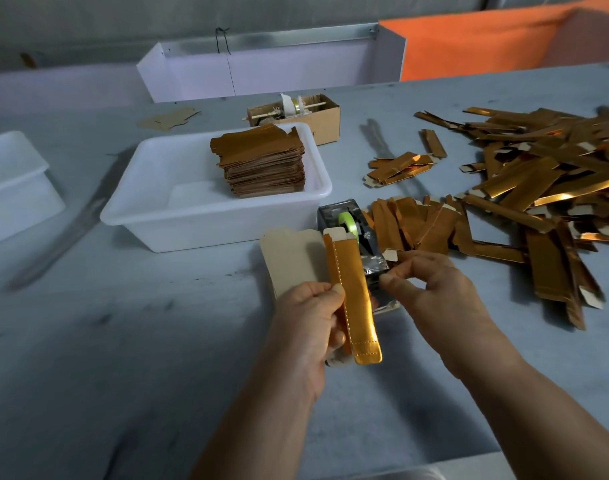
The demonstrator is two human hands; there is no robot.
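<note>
Gripping gold carton point(355, 292), left hand point(310, 320); right hand point(434, 289) pinches at dispenser point(374, 263).

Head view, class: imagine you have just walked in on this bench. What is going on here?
A person is making up gold cartons. The left hand grips a half-folded carton, its plain inner flap spread to the left. The right hand pinches at the front of the dispenser, seemingly on tape, though the strip is too clear to see. A stack of flat blanks sits in the tub. A pile of folded ones lies on the table to the right.
</note>
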